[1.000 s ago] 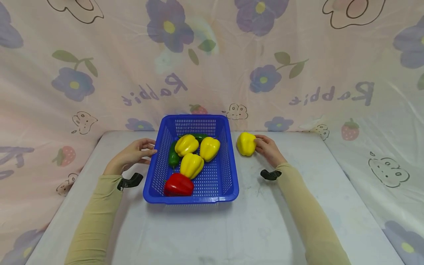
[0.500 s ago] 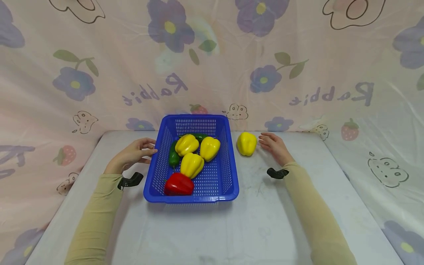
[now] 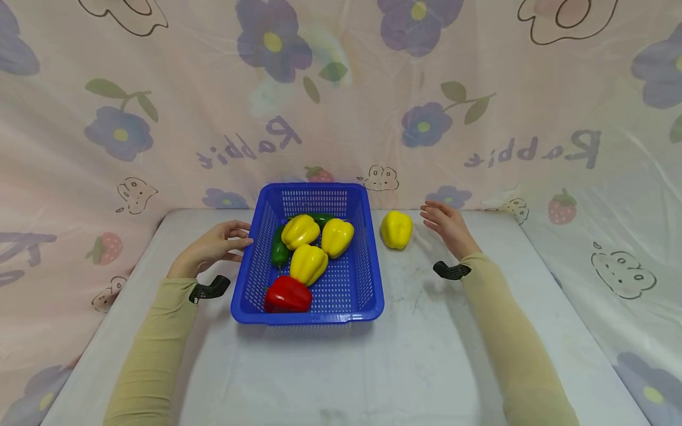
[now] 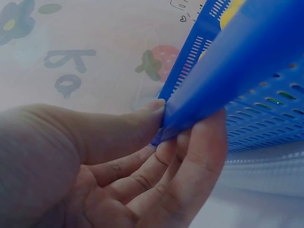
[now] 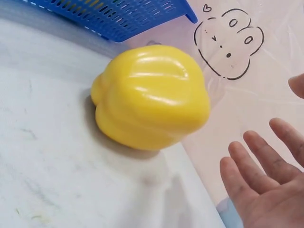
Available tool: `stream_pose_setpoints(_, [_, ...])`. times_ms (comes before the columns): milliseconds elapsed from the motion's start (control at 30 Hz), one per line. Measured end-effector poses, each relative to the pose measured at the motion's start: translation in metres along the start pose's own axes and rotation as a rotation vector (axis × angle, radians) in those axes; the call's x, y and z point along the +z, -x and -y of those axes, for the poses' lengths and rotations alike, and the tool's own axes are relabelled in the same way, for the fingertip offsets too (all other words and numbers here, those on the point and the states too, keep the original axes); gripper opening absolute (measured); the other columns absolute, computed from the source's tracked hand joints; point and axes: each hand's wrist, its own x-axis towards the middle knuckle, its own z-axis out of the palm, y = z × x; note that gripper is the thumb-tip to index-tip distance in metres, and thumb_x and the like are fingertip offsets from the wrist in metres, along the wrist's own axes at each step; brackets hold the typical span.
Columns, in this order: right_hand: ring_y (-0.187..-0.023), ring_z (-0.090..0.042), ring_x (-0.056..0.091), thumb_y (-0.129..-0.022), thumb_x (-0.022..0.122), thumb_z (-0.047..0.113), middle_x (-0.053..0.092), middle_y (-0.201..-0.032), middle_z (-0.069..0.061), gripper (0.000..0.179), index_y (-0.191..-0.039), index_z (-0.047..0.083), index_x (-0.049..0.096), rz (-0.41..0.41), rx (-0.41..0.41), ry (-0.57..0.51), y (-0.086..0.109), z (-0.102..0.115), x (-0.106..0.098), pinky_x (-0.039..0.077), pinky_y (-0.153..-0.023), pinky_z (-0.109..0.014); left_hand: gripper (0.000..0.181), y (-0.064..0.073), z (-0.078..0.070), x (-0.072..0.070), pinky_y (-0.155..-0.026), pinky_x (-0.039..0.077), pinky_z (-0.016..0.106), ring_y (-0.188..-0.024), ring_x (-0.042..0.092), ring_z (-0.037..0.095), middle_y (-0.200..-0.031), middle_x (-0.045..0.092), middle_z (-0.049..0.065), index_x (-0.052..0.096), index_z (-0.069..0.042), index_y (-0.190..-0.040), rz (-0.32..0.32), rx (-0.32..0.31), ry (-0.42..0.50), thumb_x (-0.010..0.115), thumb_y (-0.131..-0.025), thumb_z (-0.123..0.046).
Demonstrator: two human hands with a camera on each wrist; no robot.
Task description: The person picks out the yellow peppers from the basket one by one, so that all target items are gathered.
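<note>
A blue plastic basket (image 3: 351, 290) stands on the table, with three yellow bell peppers, a red bell pepper (image 3: 288, 294) and two dark green peppers inside. At its left side my left hand (image 3: 215, 245) pinches the rim, thumb on one side and fingers beneath, as the left wrist view shows at the basket's edge (image 4: 204, 90). Right of the basket, another yellow bell pepper (image 3: 396, 229) sits on the tabletop. My right hand (image 3: 447, 226) is just to the right of that pepper, apart from it, with fingers extended and nothing held.
The white table (image 3: 341, 373) reaches back to a hanging cloth (image 3: 341, 118) printed with flowers and rabbits. Black camera mounts (image 3: 452, 270) sit on both wrists. Bare tabletop shows in front of the basket and right of the loose pepper.
My right hand has let go of the loose yellow bell pepper and drawn away to the right and slightly back. The pepper stays in place; my left hand holds still at the basket.
</note>
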Motion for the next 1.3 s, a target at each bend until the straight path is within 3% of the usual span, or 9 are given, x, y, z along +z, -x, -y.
stream_pose_setpoints(833, [-0.127,-0.034,0.043,-0.098,0.055,0.017,0.042,-0.137,-0.023,0.047,-0.138,-0.002,0.039,0.035,-0.121,0.01,0.002,0.026,0.03,0.032,-0.108,-0.046,0.055,-0.002,0.005,-0.001,-0.077,0.056,0.039,-0.087,0.062,0.023,-0.114,0.049,0.022,0.032,0.008,-0.137,-0.007,0.011,-0.014,0.06,-0.096,-0.016])
stream_pose_setpoints(1300, [-0.127,-0.036,0.043,-0.098,0.054,0.014,0.039,-0.139,-0.028,0.045,-0.139,0.002,0.039,0.118,-0.188,-0.008,0.01,0.048,0.053,0.03,-0.108,-0.051,0.057,0.001,-0.001,0.001,-0.078,0.056,0.039,-0.088,0.061,0.023,-0.119,0.047,0.026,0.029,0.009,-0.14,-0.005,-0.005,-0.003,0.058,-0.097,-0.013])
